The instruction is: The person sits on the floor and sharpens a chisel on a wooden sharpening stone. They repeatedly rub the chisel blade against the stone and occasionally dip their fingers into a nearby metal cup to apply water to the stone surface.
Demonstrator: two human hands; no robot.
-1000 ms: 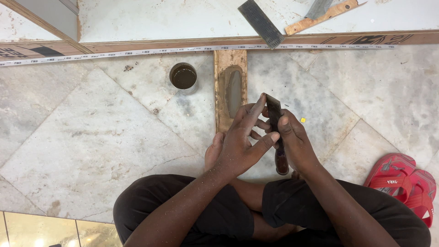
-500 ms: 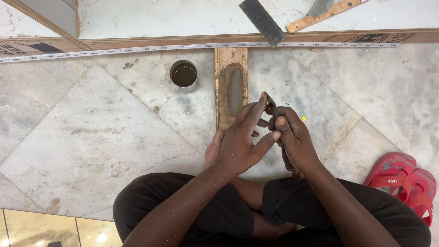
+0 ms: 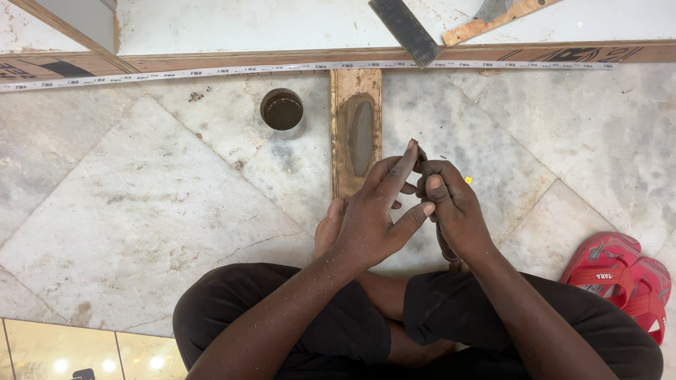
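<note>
Holding a dark blade (image 3: 422, 156) upright, the right hand (image 3: 454, 211) grips it while the left hand's (image 3: 370, 222) open fingers (image 3: 398, 172) touch its tip, the stone (image 3: 362, 137) just ahead.

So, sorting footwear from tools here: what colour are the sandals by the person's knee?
Red, shown best in the head view: the sandals lie on the marble floor.

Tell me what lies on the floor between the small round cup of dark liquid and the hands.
In the head view, a wooden block with a grey sharpening stone set in it lies between the cup and the left hand and right hand.
</note>
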